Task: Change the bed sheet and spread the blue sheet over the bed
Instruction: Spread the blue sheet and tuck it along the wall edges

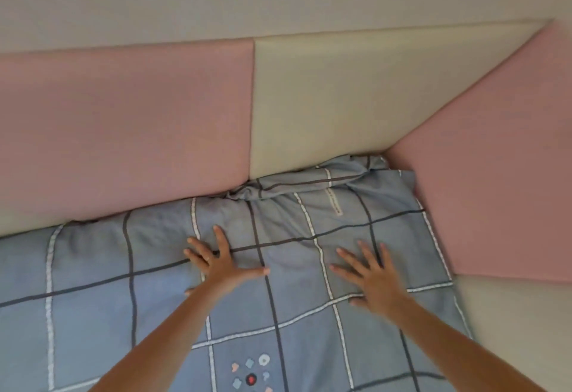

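Blue sheet point(278, 314) mostly laid, left hand point(219, 264) and right hand point(370, 280) flat, fingers spread (holding nothing), corner bunch point(309, 184) left.

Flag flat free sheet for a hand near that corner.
Free: blue sheet left of the left hand, below the left pink pad; the square between it and the right hand. Crowded: bunched fold against the cream pad in the corner.

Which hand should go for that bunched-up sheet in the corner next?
Right hand, probably. It lies flat on the blue sheet nearer the bunched corner; the left hand rests farther from it.
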The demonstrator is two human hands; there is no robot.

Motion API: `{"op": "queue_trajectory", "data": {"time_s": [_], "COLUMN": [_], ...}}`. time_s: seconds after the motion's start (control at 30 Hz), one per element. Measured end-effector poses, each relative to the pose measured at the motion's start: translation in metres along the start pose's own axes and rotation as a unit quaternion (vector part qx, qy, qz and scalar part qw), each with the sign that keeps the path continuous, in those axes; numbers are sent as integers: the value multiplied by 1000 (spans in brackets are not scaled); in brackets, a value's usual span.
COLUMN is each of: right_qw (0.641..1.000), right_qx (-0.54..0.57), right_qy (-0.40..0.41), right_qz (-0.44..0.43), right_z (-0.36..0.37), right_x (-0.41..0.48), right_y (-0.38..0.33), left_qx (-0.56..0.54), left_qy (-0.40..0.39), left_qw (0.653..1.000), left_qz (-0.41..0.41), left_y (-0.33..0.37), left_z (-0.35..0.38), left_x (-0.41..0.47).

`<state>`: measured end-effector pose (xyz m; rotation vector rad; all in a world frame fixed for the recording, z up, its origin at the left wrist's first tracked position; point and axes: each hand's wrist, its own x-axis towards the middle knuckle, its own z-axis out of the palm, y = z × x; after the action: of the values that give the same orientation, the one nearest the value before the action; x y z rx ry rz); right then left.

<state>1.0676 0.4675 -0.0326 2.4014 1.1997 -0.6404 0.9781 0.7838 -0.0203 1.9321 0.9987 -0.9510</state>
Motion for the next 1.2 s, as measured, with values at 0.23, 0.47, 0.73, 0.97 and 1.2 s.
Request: {"op": "queue_trajectory", "data": {"time_s": [0.23,0.47,0.73,0.97,1.2], "right_qw": [970,829,808,948,918], "right_qx": [138,496,524,293,336], "right_qy": [6,39,54,6,51], "right_qz": [199,255,262,122,202], "right_z": [-64,-70,-84,-96,-114], "right_x": [95,143,144,133,119], "right_y": [142,147,160,147,137], "left_qx": [-18,14,10,9,25], "left_qy": [36,17,32,41,86], "left_qw": [990,989,989,989,985], "left_qz": [-137,-146,-146,-141,-149], "left_y": [32,41,36,34,36], "left_z": [35,32,35,34,43], "left_x": [37,25,34,34,27]}}
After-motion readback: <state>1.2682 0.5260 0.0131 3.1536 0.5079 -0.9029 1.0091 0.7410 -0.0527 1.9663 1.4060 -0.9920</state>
